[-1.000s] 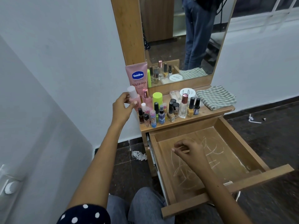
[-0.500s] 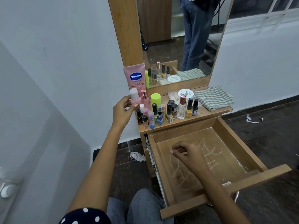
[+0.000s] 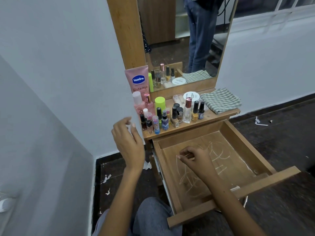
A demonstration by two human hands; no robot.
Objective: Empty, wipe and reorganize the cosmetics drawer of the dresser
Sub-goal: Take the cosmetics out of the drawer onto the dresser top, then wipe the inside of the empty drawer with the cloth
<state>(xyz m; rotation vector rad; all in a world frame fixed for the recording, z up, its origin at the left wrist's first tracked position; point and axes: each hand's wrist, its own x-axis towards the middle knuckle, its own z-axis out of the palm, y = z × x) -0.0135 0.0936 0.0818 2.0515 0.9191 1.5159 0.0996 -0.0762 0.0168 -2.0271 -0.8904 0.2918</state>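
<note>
Nearest to us, our knee (image 3: 153, 217) in grey cloth sits below the pulled-out drawer (image 3: 235, 188), whose front rail runs slantwise across the lower frame. Our right arm reaches forward over that rail and into the drawer, forearm angled up and leftward, wrist slightly bent. Our right hand (image 3: 196, 159) hovers low over the wooden bottom, fingers curled and pressed toward the thumb as if pinching something thin; we cannot tell what, if anything, lies between them. The drawer bottom holds no cosmetics and shows pale scribbled marks (image 3: 219, 155) across the wood. Our left arm rises from the lower left, and our left hand (image 3: 127, 142) is lifted in the air beside the dresser's left edge, palm turned toward the bottles, fingers loosely spread and holding nothing, apart from every item. Farther on, the dresser top (image 3: 213, 114) carries the cosmetics: a cluster of small bottles (image 3: 163, 120) stands upright along the front, with a pink bottle (image 3: 138, 103) and a lime-green tube (image 3: 159, 103) behind them. A pink Vaseline tube (image 3: 139, 80) stands against the mirror frame. A round white jar (image 3: 190, 96) and a folded checked cloth (image 3: 220, 103) lie to the right. Beyond, the mirror (image 3: 187, 40) reflects the items and a standing person's legs.
</note>
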